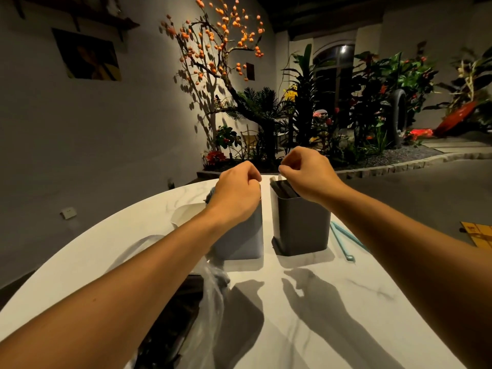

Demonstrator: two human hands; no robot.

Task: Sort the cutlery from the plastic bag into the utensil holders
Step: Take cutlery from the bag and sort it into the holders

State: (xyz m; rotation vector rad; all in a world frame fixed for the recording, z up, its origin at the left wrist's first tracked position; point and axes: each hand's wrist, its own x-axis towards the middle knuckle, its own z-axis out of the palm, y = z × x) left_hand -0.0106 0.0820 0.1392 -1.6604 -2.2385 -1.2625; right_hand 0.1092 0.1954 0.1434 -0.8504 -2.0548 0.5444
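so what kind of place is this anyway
Probably a decorated restaurant or café interior: a white marble-look table, an indoor garden bed of plants with an orange-fruited ornamental tree, and a picture on the wall.

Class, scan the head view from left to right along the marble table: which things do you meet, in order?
Clear plastic bag → light grey utensil holder under the left hand → dark grey utensil holder under the right hand → pale blue plastic utensils.

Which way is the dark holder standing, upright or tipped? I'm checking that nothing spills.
Upright. The dark holder sits flat on the marble table, its opening facing up with dark cutlery standing inside it.
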